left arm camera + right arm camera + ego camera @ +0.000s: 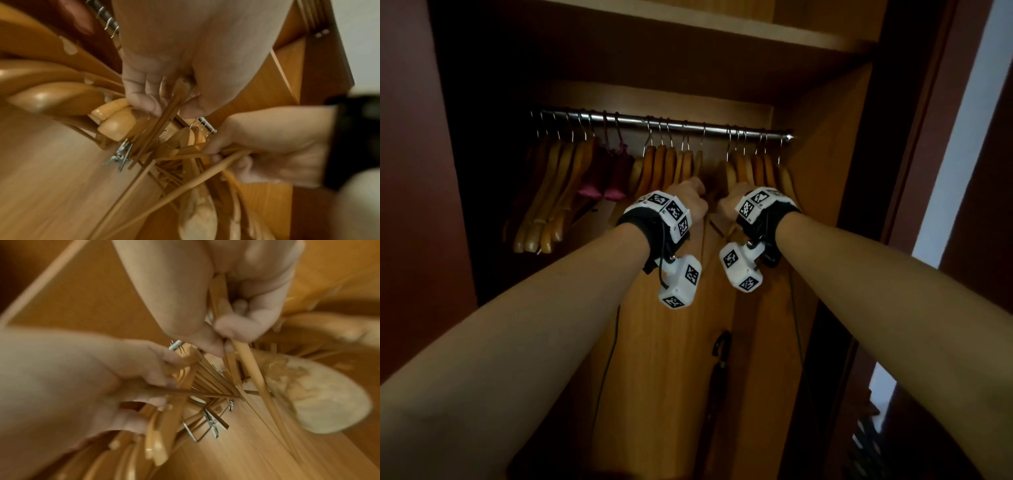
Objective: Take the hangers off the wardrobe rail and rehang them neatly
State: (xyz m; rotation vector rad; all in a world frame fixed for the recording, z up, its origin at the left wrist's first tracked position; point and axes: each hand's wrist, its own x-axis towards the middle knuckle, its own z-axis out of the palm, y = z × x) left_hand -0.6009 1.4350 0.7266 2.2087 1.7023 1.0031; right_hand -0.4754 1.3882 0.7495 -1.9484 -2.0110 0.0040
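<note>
Mid-removal: left hand [690,198] and right hand [732,202] each clench wooden hangers [674,164] (bars tangled), next lift hooks clear of rail [661,123].

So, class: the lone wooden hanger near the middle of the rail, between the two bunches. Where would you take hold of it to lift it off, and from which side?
Probably at the neck of the lone hanger, just under its wire hook, coming from the front. It hangs edge-on with a gap to its right, and the hook loops over the rail, so it must lift up before clearing.
</note>
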